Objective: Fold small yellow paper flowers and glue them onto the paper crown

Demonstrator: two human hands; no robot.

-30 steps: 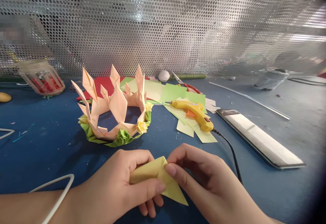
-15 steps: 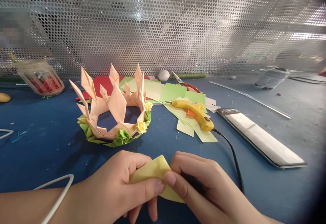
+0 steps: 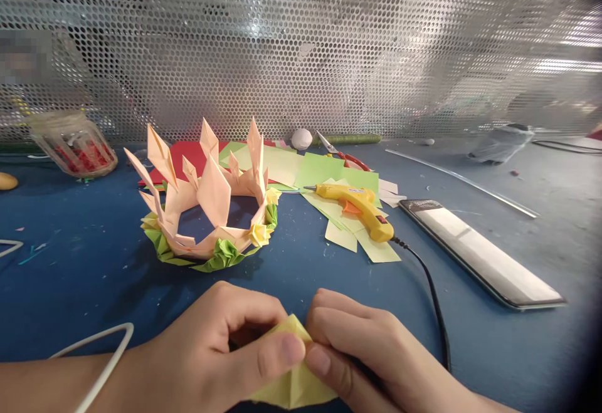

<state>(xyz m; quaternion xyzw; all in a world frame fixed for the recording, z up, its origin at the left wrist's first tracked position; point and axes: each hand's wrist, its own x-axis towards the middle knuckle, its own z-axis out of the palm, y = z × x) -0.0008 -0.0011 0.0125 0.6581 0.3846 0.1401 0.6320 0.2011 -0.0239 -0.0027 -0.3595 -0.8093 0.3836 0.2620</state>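
Observation:
My left hand [image 3: 211, 356] and my right hand [image 3: 371, 350] meet at the bottom centre, both pinching a folded yellow paper piece [image 3: 294, 388]. The thumbs press together on its top corner; most of the paper is hidden under the fingers. Just beyond the hands stands a peach paper crown [image 3: 207, 200] with pointed tips, trimmed with green and yellow paper flowers along its base.
A yellow glue gun [image 3: 357, 209] lies on green and yellow paper sheets [image 3: 329, 172], its black cord running toward my right hand. A phone [image 3: 480, 253], red-handled scissors [image 3: 345, 156], a jar [image 3: 75, 143], a white cable [image 3: 94, 350] and a perforated metal screen [image 3: 301, 43] surround the blue table [image 3: 70, 275].
Both hands have dropped lower and closed in on the paper. The long pointed flap that stuck out to the right is folded in, and the piece looks smaller and thicker.

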